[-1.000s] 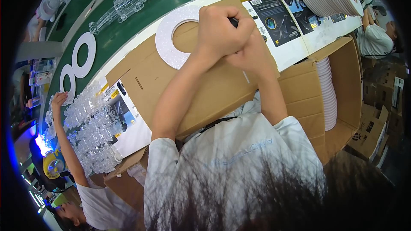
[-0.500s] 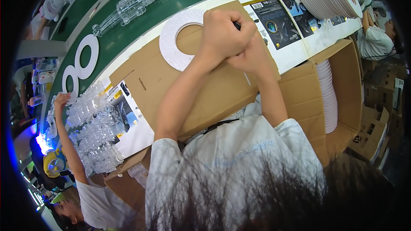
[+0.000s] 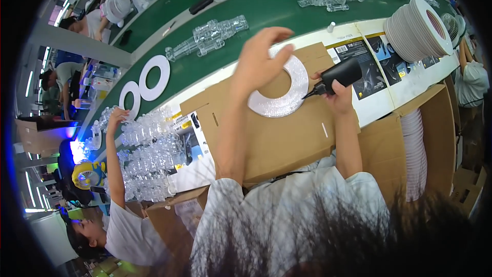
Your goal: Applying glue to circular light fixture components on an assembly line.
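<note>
A flat white ring (image 3: 281, 106) lies on a brown cardboard sheet (image 3: 277, 149) in front of me. My right hand (image 3: 339, 97) is wrapped round a black squeeze bottle (image 3: 344, 73) with a narrow nozzle. The bottle is tilted, its tip pointing down-left at the ring's right edge; contact cannot be made out. Over the ring's upper left part is my left hand (image 3: 260, 64), its thumb and fingers apart and nothing visible in it. That hand and forearm hide part of the ring.
Clear plastic assemblies (image 3: 148, 156) crowd the left, where a co-worker's hand (image 3: 118, 116) reaches toward two white rings (image 3: 154, 78). More clear assemblies (image 3: 210, 37) lie on the green belt (image 3: 266, 13). A stack of rings (image 3: 414, 31) stands right, above an open carton (image 3: 379, 143) holding more.
My hands, clasped together over the ring before, have come apart. The black bottle now shows fully in my right hand, tip lowered to the ring. The whole view has shifted.
</note>
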`<action>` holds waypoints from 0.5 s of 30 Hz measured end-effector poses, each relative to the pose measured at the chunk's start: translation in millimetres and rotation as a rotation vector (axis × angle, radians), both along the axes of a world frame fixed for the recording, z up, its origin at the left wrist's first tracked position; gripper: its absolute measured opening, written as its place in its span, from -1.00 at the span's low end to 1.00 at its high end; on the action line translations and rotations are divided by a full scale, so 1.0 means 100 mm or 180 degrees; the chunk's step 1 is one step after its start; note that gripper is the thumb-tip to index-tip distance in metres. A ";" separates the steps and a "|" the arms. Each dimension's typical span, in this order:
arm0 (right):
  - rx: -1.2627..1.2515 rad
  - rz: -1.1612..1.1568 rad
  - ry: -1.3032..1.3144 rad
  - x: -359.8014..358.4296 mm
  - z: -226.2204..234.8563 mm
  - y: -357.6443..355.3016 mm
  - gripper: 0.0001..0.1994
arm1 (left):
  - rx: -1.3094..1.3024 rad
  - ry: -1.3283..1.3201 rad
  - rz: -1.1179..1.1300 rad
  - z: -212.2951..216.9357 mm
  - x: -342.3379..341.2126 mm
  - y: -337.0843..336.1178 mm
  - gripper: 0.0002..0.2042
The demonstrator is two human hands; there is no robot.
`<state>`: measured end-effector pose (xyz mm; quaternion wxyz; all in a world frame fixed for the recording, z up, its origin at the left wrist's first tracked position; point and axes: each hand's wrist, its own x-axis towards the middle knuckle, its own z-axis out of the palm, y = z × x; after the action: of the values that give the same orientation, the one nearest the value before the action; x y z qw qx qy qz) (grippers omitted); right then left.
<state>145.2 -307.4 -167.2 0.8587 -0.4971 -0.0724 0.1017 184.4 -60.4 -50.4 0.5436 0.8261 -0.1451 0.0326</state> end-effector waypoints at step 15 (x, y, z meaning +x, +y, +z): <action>0.0831 -0.0139 0.0207 -0.05 -0.42 0.06 -0.57 | 0.3746 0.0761 0.0878 -0.94 1.13 1.42 -0.19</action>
<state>140.4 -301.3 -208.9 0.9200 -0.3790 -0.0464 0.0887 297.4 81.3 -144.2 -0.0002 0.9966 0.0314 -0.0757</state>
